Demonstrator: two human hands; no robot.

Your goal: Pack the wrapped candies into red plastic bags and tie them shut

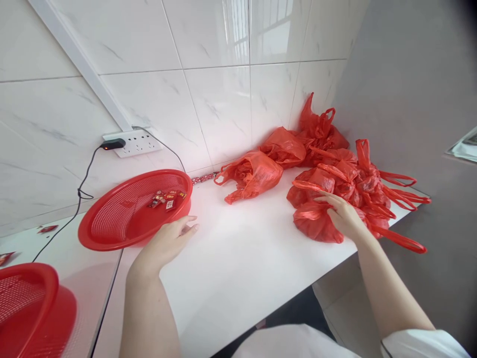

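The right hand (pixel 345 216) lay over a cluster of red bags (pixel 318 229) at the desk's right end, its fingertips just beside a looped handle (pixel 303 184); I couldn't tell whether they pinched any plastic. The left hand (pixel 169 241) was empty, thumb and fingers loosely parted, by the near rim of a red basket (pixel 115 214), perhaps touching it. The desk (pixel 223 268) bore the cluster near its front edge, probably for easy reach, while looser bags (pixel 257 176) slumped along the back edge, where the tiled wall (pixel 216 99) seemed to prop some. Small packets (pixel 170 204) lay in the basket, its sides likely keeping them together. A second basket (pixel 65 318) stood farther left.
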